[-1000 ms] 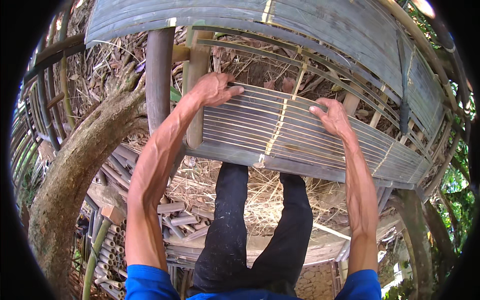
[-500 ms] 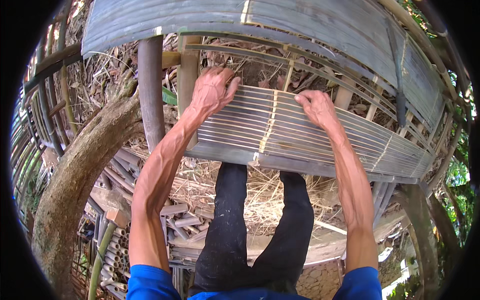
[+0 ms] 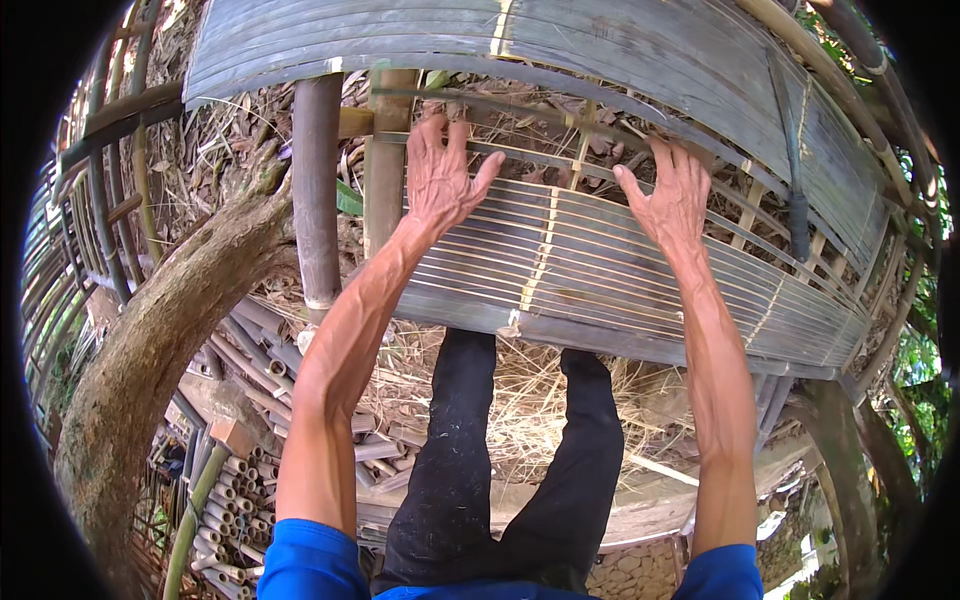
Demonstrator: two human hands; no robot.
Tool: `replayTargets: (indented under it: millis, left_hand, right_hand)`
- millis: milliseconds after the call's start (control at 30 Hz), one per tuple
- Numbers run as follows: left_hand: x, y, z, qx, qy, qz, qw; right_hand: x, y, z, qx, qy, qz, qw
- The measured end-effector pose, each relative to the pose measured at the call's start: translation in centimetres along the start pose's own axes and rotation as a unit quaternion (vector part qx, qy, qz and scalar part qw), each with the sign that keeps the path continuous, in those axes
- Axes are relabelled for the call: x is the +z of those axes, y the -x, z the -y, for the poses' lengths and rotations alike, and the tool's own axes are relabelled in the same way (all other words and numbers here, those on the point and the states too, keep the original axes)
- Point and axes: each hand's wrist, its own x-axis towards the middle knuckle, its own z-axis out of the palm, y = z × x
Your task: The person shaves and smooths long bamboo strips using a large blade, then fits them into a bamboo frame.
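A panel of narrow grey bamboo slats (image 3: 610, 262), tied with pale lashing (image 3: 540, 255), lies across a frame before my legs. Beyond its far edge, a loose bamboo slat (image 3: 525, 154) runs roughly alongside it. Farther out is another slat (image 3: 500, 104), blurred. My left hand (image 3: 445, 175) is open over the left end of the nearer slat, its fingertips reaching to the farther one. My right hand (image 3: 673, 190) is open to the right, fingers stretched away over the slats. Whether the fingertips press on the slats is unclear.
A wider slatted surface (image 3: 640, 50) spans the far side. An upright post (image 3: 318, 190) and curved trunk (image 3: 190, 270) stand left. Cut bamboo pieces (image 3: 225, 510) are stacked low at left. Straw (image 3: 535, 400) and dry leaves cover the ground beneath.
Both hands have left the panel's far edge, reached farther out and spread their fingers. The two loose slats have shifted nearer to the panel. The view has moved slightly.
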Motion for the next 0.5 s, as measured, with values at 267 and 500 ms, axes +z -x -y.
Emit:
replayTargets:
  millis: [267,500]
  left_hand:
    - [0.2,0.0,1.2,0.009,0.001,0.039,0.999]
    - [-0.6,-1.1,1.6,-0.012,0.055,0.153,0.987]
  right_hand:
    - [-0.3,2.1,-1.1,0.053,-0.116,0.182,0.975]
    - [-3.3,0.3,-1.0,0.164,-0.169,0.266,0.935]
